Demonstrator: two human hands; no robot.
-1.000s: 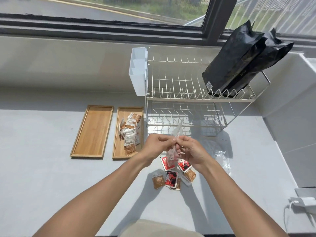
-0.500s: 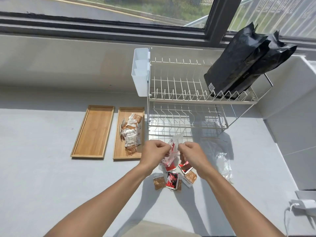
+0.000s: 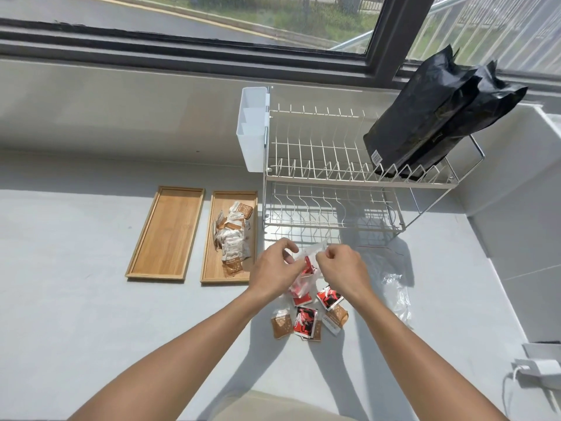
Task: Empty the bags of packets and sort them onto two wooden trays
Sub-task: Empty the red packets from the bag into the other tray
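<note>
My left hand (image 3: 273, 270) and my right hand (image 3: 340, 268) both pinch the top of a small clear plastic bag (image 3: 305, 273) with red packets inside, held just above the counter. Below it lies a loose pile of red packets (image 3: 305, 322) and brown packets (image 3: 280, 325). Two wooden trays lie to the left: the left tray (image 3: 167, 233) is bare, the right tray (image 3: 218, 268) holds a heap of brown and white packets (image 3: 232, 235).
A white wire dish rack (image 3: 334, 177) with a white cutlery holder (image 3: 253, 129) stands behind my hands. Two black bags (image 3: 434, 117) lean on its top tier. An empty clear bag (image 3: 396, 294) lies to the right. A white charger (image 3: 540, 367) sits at the far right.
Both hands have moved apart at the bag's top and lowered slightly, pulling the bag's mouth wider; the bag sits lower over the pile.
</note>
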